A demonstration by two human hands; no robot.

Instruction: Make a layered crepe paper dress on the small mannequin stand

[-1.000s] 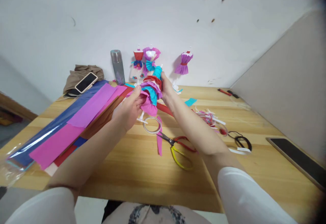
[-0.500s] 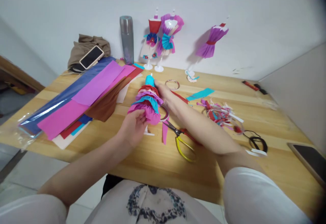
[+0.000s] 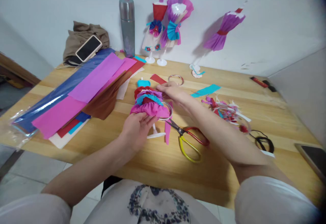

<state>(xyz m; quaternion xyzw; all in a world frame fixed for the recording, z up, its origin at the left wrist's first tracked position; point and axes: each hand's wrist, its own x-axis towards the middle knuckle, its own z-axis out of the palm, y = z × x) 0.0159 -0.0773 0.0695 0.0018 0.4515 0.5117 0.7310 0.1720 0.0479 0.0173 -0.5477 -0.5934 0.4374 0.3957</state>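
Between my hands a small dress form (image 3: 144, 83) leans in a ruffled paper dress (image 3: 149, 101), with blue, red, purple and pink tiers. Its white round base (image 3: 156, 135) shows below the hem. My left hand (image 3: 136, 127) has its fingers on the pink bottom ruffle, their tips partly hidden. At the dress's upper right side is my right hand (image 3: 171, 91), fingers stretched out and lightly touching or very near the ruffles. A wire ring (image 3: 170, 110) and a pink paper strip (image 3: 168, 132) lie beside the hem, with scissors (image 3: 182, 132) just right, blades apart.
Crepe paper sheets (image 3: 91, 81) are piled at left under a phone (image 3: 89, 48) and brown cloth (image 3: 78, 37). A bottle (image 3: 127, 30) and several dressed forms (image 3: 159, 13) stand along the wall. Paper scraps (image 3: 226, 110) and a black cord (image 3: 265, 144) lie at right.
My right hand has moved slightly right and straightened its fingers. The dress form's base has come into view below the hem. The camera view has shifted a little.
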